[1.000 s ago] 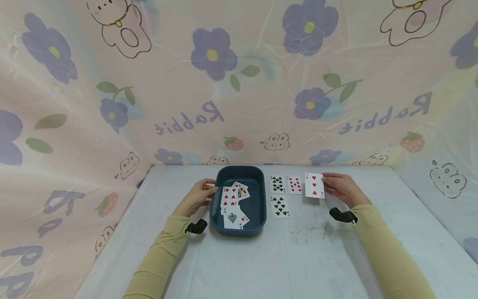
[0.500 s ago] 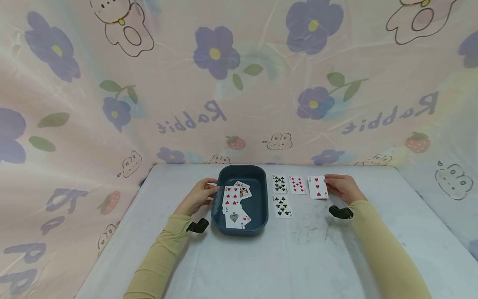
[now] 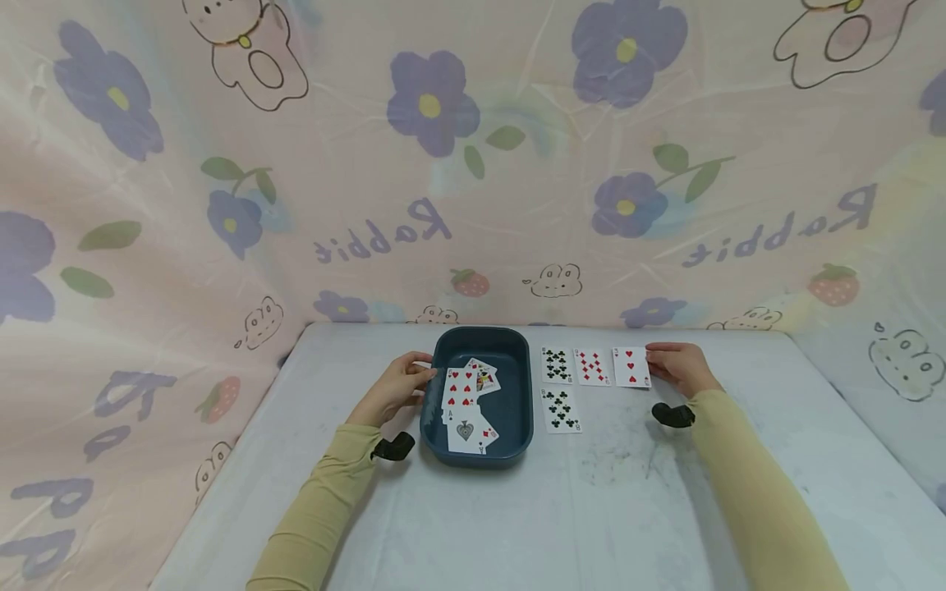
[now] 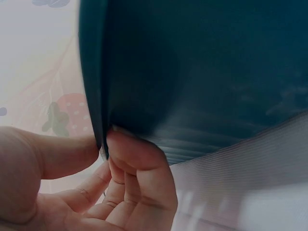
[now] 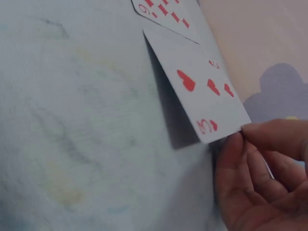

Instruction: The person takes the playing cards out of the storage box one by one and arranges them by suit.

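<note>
The three of hearts (image 3: 631, 367) is pinched at its outer edge between the thumb and index finger of my right hand (image 3: 681, 368). In the right wrist view the side of this playing card (image 5: 197, 91) nearest the hand is raised above the table, with a shadow under it. A diamonds card (image 3: 593, 367) lies flat to its left. Beyond that are two clubs cards, an upper one (image 3: 557, 365) and a lower one (image 3: 562, 410). My left hand (image 3: 395, 387) grips the left rim of a dark blue tray (image 4: 202, 72), thumb outside and curled index finger against the other side.
Inside the tray lie several overlapping cards, among them a six of hearts (image 3: 461, 387), an ace of spades (image 3: 464, 431) and a face card (image 3: 486, 379). A white cloth covers the table (image 3: 517, 525). Patterned curtains (image 3: 473, 205) rise at the back and sides.
My right hand has lowered the three of hearts toward the table, at the right end of the upper row. The left hand keeps its grip on the tray rim.
</note>
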The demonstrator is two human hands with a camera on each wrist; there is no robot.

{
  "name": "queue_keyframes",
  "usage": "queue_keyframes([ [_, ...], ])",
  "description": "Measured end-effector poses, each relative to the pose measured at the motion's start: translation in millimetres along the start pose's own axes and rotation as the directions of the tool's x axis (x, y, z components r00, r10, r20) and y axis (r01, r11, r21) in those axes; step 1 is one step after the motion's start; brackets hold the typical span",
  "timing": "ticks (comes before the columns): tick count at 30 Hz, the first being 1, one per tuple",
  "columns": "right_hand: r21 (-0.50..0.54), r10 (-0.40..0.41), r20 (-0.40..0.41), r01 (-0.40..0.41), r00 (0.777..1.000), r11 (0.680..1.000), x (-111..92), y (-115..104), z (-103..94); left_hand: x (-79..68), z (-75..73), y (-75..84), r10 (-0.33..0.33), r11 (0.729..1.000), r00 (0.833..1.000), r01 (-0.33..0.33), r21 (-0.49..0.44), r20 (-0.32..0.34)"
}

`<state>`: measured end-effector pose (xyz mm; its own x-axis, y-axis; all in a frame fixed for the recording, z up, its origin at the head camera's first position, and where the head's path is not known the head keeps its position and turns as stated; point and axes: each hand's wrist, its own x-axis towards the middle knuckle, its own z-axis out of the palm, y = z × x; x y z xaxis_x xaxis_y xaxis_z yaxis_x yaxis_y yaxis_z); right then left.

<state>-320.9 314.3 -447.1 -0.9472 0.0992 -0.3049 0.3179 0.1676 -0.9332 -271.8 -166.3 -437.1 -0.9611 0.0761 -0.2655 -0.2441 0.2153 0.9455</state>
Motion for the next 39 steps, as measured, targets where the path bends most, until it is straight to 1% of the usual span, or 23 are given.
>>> queue_keyframes([
  [4,-0.043,-0.047,-0.01,0.047,0.999,0.998,2,-1,2.7,-1.9,0.1,2.3,0.005,1.0,1.0,-0.005,0.002,-0.004],
  [7,-0.089,-0.046,-0.036,0.042,0.998,0.995,4,-2,5.6,-3.6,0.4,2.5,0.004,1.0,1.0,-0.004,0.0,-0.01],
  [11,-0.135,-0.022,-0.073,0.012,0.997,0.991,8,-2,7.9,-3.5,1.7,2.0,0.003,1.0,1.0,-0.003,0.002,-0.013],
  [15,-0.167,-0.029,-0.085,0.015,0.996,0.986,10,-2,9.2,-3.7,2.2,1.6,0.0,1.0,1.0,0.0,-0.001,-0.011],
  [20,-0.184,-0.041,-0.081,0.025,0.996,0.983,11,-1,9.2,-4.1,2.3,1.8,0.001,1.0,1.0,-0.001,0.0,-0.012],
  [26,-0.18,-0.027,-0.081,0.012,0.996,0.984,13,0,8.3,-3.2,2.5,1.5,0.002,1.0,1.0,-0.001,0.013,-0.016],
  [34,-0.187,-0.014,-0.114,-0.007,0.993,0.982,14,-1,7.4,-2.3,2.7,1.4,-0.012,1.0,1.0,0.012,0.016,-0.016],
  [39,-0.21,-0.033,-0.119,0.007,0.992,0.978,14,-2,4.5,-1.8,2.9,1.9,-0.012,1.0,1.0,0.012,0.011,-0.018],
])
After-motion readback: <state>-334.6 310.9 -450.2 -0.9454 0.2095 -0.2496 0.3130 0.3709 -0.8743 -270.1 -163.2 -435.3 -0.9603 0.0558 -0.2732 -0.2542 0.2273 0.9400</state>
